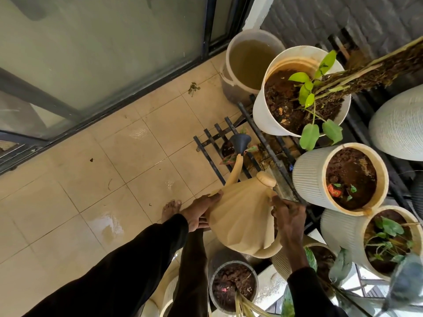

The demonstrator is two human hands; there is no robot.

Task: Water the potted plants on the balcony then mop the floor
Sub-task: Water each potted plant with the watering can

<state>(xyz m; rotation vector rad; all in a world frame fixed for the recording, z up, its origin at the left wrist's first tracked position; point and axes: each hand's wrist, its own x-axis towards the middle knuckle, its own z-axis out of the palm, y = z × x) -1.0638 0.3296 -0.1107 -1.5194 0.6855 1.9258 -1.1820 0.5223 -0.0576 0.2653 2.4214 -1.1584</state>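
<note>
Watering can (242,220) | right hand (289,217) grip curled round it | left hand (200,212) flat against side

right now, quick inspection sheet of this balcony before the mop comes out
surface: beige floor tiles, wet patches in places
job's things: watering can tilted, its spout head over a small red-leaved plant behind the metal rack bars; no mop seen
clutter: fallen leaves, a dark scrap on the tiles
hands: left hand rests flat against the can's side; right hand grips its handle
cables: nothing seen
surroundings: bucket of murky water, white pots on the rack, glass door
</note>
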